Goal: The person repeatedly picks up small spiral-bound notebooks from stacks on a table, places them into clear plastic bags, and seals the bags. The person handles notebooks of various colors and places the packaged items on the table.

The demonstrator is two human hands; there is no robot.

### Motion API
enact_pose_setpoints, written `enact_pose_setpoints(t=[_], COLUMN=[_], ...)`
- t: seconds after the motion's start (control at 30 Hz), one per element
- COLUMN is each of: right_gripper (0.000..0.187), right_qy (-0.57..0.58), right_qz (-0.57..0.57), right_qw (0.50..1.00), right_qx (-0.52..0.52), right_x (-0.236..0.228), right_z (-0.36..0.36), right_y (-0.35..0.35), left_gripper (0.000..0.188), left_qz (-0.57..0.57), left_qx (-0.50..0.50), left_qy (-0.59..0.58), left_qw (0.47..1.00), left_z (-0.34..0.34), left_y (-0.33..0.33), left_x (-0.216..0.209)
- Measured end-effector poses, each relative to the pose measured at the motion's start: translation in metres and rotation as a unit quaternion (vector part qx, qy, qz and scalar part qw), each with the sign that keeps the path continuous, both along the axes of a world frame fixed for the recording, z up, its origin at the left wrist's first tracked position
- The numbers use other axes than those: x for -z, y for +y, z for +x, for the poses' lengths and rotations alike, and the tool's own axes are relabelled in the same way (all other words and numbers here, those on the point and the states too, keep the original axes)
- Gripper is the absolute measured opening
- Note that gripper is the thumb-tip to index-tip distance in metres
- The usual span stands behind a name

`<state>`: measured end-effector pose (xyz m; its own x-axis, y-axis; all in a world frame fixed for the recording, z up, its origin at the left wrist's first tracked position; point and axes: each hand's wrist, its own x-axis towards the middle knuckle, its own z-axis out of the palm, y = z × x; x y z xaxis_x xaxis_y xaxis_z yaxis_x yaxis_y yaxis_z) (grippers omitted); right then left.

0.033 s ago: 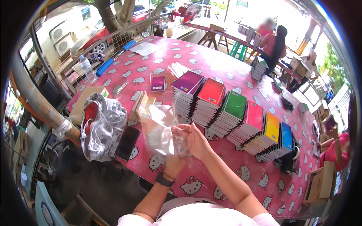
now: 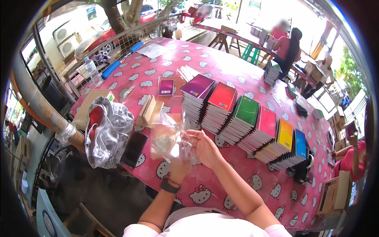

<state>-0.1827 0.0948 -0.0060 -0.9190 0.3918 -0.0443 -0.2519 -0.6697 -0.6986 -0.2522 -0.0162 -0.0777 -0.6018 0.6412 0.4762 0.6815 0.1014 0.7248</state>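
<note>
Nearest, the left hand [image 2: 180,169], a dark band [image 2: 170,185] at its wrist, reaches up to the clear plastic film [image 2: 167,144]; it is blurred and partly covered, so I cannot tell how its fingers stand. The right hand [image 2: 207,148] is narrow, its bent fingertips closed on the film's right edge. The film is raised between the hands above the pink patterned table [image 2: 213,183], and the step in hand looks to be working this glossy, crumpled sheet. The next move seems to call for a steady pinch on both sides, with its edges kept apart; glare hides where any opening lies. Just left of the film lie a black flat slab [image 2: 134,149] and a grey patterned bag [image 2: 112,144]. Beyond the film stand wooden blocks [image 2: 152,110]; to the right runs a row of spiral notebook stacks [image 2: 245,112]. Farther off lies a small purple booklet [image 2: 166,87], then a clear bottle [image 2: 91,71].
</note>
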Motion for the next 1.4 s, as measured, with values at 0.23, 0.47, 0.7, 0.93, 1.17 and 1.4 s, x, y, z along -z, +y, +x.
enact_pose_setpoints(t=[0.23,0.47,0.7,0.93,1.17,1.4], right_gripper=[0.027,0.026,0.024,0.02,0.038,0.054], right_qy=[0.089,0.06,0.002,-0.099,-0.45,-0.536], right_qz=[0.15,0.051,0.019,0.094,0.541,0.674], right_qw=[0.98,0.99,0.994,0.983,0.693,0.493], right_qx=[0.1,0.114,0.111,0.122,0.156,0.126], right_x=[-0.014,0.041,0.056,0.062,0.056,0.092], right_z=[0.075,0.132,0.149,0.133,0.177,0.191], right_y=[0.038,0.03,0.013,0.01,0.007,-0.017], left_gripper=[0.018,0.018,0.02,0.052,0.077,0.056], left_qz=[0.257,-0.107,-0.052,-0.3,0.047,-0.08], left_qx=[0.022,-0.11,-0.218,-0.182,-0.342,0.03], left_qy=[-0.187,-0.26,0.18,0.155,0.135,0.385], left_qw=[0.948,0.953,0.958,0.923,0.929,0.919], left_z=[-0.215,-0.334,-0.312,-0.283,-0.276,-0.122], left_y=[-0.022,0.009,0.094,0.157,0.154,0.155], left_x=[-0.102,0.003,-0.017,-0.017,-0.037,-0.088])
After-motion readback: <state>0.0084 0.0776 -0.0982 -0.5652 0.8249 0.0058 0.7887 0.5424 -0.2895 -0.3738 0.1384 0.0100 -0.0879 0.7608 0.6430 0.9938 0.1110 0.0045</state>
